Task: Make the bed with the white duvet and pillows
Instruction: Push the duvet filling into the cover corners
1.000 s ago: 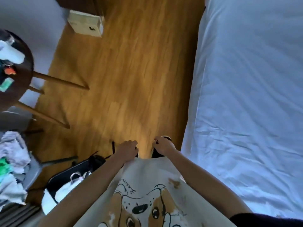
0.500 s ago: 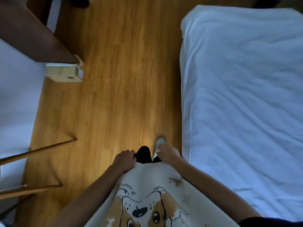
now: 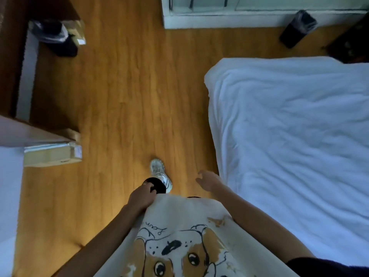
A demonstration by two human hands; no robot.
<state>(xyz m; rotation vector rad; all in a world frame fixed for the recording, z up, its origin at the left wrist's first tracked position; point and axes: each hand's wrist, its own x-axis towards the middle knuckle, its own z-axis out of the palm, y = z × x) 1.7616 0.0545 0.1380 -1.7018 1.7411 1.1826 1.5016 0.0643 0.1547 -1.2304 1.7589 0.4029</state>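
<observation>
Duvet: white duvet (image 3: 295, 140) lies spread over the bed at the right, wrinkled, its near-left corner rounded over the bed's foot end; no pillows are in view.
Hands: 2 bare hands, neither on the bedding. Left hand (image 3: 142, 197) is curled at the hem of the dog-print shirt (image 3: 179, 232), seemingly gripping it. Right hand (image 3: 208, 179) hangs with fingers loosely spread, holding nothing, just beside the bed's long edge.
Footing: 1 shoe (image 3: 160, 174) is stepping forward on the wooden floor (image 3: 123, 100), along the aisle between bed and desk (image 3: 12, 56).
Step in hand: judged as walking toward the foot corner to square the duvet.
Doing it well: stop at the corner, free both hands, pinch the duvet edge at 2 points well apart, then lift and pull evenly so the wrinkles run out.
Watch: a cardboard box (image 3: 53, 153) and a black bin (image 3: 297, 29) sit near the walking path.
</observation>
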